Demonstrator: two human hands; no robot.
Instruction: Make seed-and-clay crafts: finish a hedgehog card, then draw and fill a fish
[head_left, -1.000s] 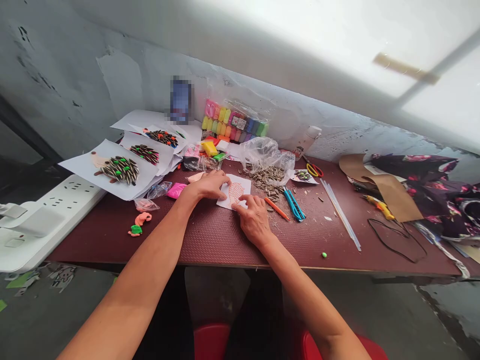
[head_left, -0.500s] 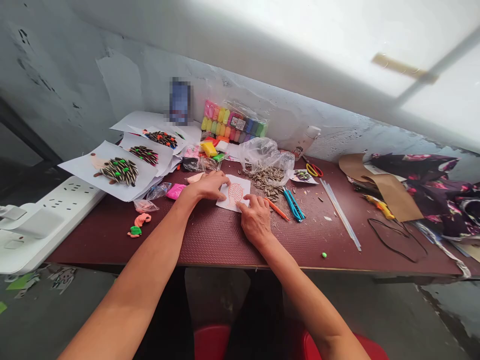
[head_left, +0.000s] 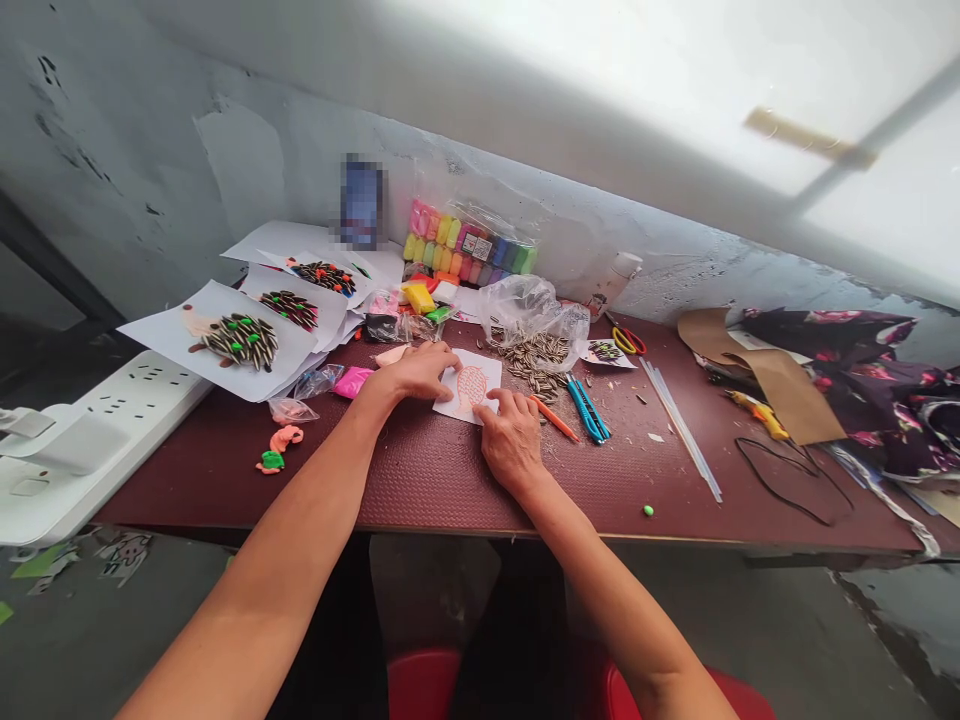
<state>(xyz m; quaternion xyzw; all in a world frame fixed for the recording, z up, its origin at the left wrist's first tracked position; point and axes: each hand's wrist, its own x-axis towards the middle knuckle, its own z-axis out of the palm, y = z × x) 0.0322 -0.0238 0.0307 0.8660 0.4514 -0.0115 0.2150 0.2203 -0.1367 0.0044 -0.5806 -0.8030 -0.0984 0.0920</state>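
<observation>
A small white paper (head_left: 489, 372) with an orange scaly drawing lies flat on the dark red table. My left hand (head_left: 424, 372) rests at the paper's left edge, fingers apart, thumb on the paper. At the lower right edge, my right hand (head_left: 512, 437) touches the paper with its fingers bent; nothing shows in its grasp. Behind and to the right is a heap of striped seeds (head_left: 534, 352), partly under a clear plastic bag (head_left: 517, 300). An orange pen (head_left: 555, 419) and a teal cutter (head_left: 588, 408) lie right of my right hand.
Sheets with seed hedgehogs (head_left: 244, 342) and a white power strip (head_left: 105, 420) are at the left. Coloured clay packs (head_left: 469, 245) stand at the wall. Scissors (head_left: 628, 340), clear glue sticks (head_left: 682, 430) and a yellow glue gun (head_left: 761, 413) lie to the right.
</observation>
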